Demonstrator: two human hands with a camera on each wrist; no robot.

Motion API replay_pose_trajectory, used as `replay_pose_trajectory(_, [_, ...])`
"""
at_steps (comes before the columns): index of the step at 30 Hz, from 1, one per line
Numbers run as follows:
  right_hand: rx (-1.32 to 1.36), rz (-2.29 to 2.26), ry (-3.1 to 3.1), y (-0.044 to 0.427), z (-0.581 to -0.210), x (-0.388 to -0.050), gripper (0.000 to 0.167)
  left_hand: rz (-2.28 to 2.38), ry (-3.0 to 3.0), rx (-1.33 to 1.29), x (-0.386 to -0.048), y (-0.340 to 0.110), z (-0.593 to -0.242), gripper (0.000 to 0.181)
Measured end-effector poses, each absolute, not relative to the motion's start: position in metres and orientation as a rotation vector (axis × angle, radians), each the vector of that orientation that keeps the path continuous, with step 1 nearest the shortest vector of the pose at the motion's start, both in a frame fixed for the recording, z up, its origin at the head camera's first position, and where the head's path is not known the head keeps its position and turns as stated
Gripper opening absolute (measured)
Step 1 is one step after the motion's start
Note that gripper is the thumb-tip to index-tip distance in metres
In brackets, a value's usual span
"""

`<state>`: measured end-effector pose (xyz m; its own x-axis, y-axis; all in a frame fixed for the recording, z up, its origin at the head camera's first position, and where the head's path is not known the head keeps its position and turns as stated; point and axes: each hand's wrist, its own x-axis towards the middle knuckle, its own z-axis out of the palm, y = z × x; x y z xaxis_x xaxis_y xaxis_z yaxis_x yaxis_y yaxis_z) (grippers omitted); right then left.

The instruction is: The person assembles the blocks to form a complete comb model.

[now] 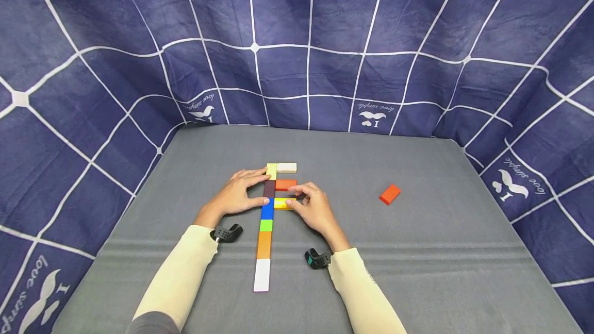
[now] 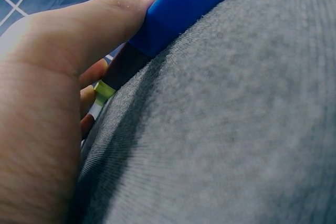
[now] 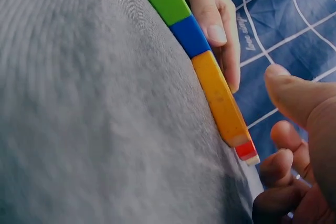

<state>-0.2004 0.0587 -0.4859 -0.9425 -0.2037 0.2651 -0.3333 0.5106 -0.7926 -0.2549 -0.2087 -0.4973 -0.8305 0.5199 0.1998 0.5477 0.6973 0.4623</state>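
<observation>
A column of flat blocks lies on the grey cloth: pale yellow (image 1: 271, 170), dark brown (image 1: 269, 188), blue (image 1: 267, 213), green (image 1: 266, 226), orange (image 1: 264, 245) and white (image 1: 262, 274). Branching off its right side are a cream block (image 1: 286, 167), a red block (image 1: 283, 185) and a yellow block (image 1: 281, 203). Along the column's left side rests my left hand (image 1: 238, 193), thumb touching the blue block and fingertips by the pale yellow one. My right hand (image 1: 316, 209) hovers at the yellow block's right end, thumb and loosely bent fingers apart, holding nothing in the right wrist view.
A loose red block (image 1: 390, 194) lies farther right on the grey cloth (image 1: 431, 251). Dark blue curtains with white lines (image 1: 334, 66) stand behind and at both sides. Each wrist wears a black band (image 1: 227, 233).
</observation>
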Motion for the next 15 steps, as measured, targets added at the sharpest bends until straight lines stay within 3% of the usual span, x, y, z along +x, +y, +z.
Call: replay_pose_trajectory(15, [0.523,1.366,-2.53,0.082,-0.463,-0.206,0.033,-0.823,-2.846,-0.899,-0.255,-0.208,-0.497,0.075])
